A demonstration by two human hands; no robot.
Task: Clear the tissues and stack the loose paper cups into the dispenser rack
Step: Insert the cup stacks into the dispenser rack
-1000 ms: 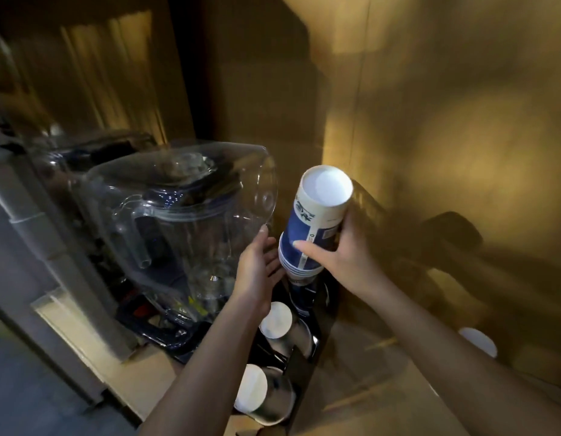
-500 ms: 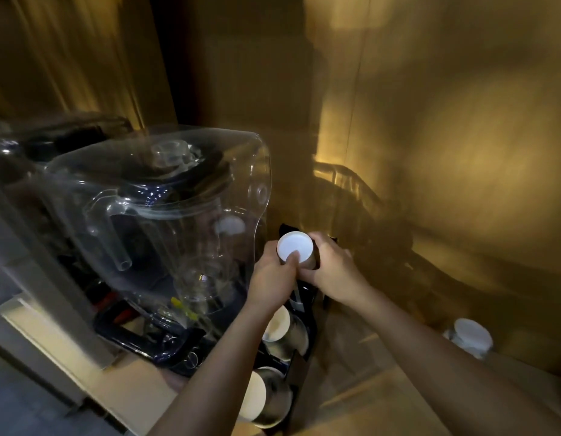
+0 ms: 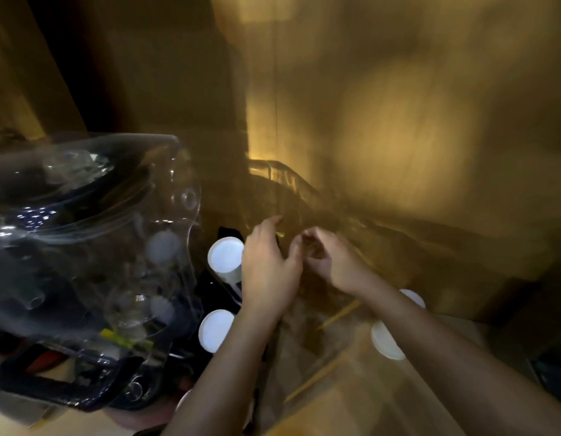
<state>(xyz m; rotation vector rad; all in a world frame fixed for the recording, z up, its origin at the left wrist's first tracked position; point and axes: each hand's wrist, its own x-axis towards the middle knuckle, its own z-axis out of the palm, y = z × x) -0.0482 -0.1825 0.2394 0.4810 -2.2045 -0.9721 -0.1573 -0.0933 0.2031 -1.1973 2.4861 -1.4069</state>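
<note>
Stacking step: left hand [image 3: 266,272] and right hand [image 3: 332,262] hovered loosely curled, empty, beside the racked paper cup [image 3: 225,254]; loose cups [image 3: 386,341] lay right, likely next.

Motion blur smears the whole view. The left hand [image 3: 268,272] covers part of the dispenser rack [image 3: 228,291], and whether the right hand's [image 3: 329,262] curled fingers hold anything cannot be told. The right forearm hides most of a white cup [image 3: 384,339]. The clear blender housing [image 3: 90,247] runs off the left edge.
</note>
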